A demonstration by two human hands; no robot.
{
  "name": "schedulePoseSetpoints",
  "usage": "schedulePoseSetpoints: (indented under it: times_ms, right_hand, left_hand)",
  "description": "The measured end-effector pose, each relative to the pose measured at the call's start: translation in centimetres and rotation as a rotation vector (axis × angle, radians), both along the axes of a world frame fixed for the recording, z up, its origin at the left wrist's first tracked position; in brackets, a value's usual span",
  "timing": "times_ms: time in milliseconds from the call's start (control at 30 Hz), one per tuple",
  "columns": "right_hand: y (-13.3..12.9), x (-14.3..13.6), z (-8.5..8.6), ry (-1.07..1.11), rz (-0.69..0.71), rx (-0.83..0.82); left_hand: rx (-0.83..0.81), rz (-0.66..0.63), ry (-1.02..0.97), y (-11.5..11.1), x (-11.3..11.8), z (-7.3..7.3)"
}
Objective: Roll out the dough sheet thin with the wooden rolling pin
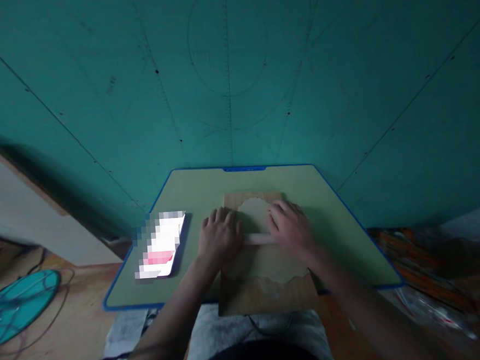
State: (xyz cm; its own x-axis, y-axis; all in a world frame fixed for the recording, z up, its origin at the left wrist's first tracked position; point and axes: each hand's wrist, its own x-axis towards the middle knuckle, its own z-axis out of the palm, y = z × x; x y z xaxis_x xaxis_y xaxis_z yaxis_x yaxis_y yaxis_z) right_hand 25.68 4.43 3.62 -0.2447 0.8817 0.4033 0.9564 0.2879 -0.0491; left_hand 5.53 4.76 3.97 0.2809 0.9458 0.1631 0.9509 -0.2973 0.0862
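A flat sheet of dough [257, 264] with an uneven edge is spread over a wooden board [268, 296]. Across the dough lies a pale rolling pin [258, 239], only its middle showing between my hands. At its left end, my left hand [219, 233] is closed over the pin, knuckles up and fingers curled forward. My right hand [290, 223] covers the other end, its fingers bent over the pin and slightly blurred. Both ends of the pin are hidden under the hands.
The board rests on a small table [338, 239] with a blue rim and overhangs its near edge. A lit phone [164, 245] lies to the left. A green wall [234, 92] rises behind the table. Cables and a teal round object [26, 299] are on the floor.
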Motion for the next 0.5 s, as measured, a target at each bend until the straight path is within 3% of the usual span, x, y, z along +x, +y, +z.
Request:
schedulePoseSetpoints:
  times_ms: [100,200,367,500]
  right_hand:
    - [-3.3,0.3,-0.8,0.007,0.074,0.038]
    - [-4.8,0.8,-1.3,-0.007,0.064,0.067]
    - [-2.5,1.1,-2.3,0.011,-0.063,0.012]
    - [0.7,0.1,-2.8,0.062,-0.030,-0.136]
  left_hand:
    - [0.080,-0.023,-0.022,-3.4,-0.7,-1.3]
    - [0.140,-0.136,-0.032,-6.9,-1.4,-2.8]
    - [0.207,-0.353,-0.064,-11.7,-1.1,-3.7]
    - [0.199,-0.380,-0.123,-13.4,0.0,-3.4]
